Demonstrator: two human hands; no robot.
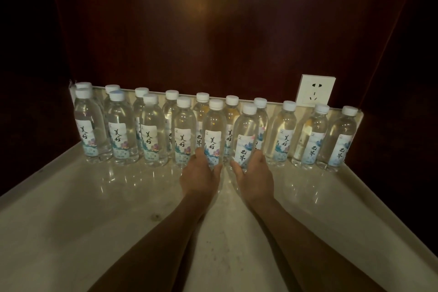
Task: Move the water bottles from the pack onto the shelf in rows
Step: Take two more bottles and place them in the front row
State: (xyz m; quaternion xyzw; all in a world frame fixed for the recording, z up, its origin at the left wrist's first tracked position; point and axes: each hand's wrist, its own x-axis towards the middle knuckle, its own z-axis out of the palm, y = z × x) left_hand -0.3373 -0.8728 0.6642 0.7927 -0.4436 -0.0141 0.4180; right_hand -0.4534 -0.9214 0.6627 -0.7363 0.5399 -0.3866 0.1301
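Note:
Clear water bottles with white caps and pale printed labels stand upright in two rows on a glossy cream marble shelf. The back row runs along the wall from left to right. The front row covers only the left and middle. My left hand grips the base of one front-row bottle. My right hand grips the base of the bottle beside it, which leans slightly left. Both bottles touch the shelf. The pack is not in view.
A white wall socket sits on the dark red-brown wall above the back rim at the right. Dark wooden panels close the alcove on both sides. Bare shelf surface lies in front of the three rightmost back-row bottles and near me.

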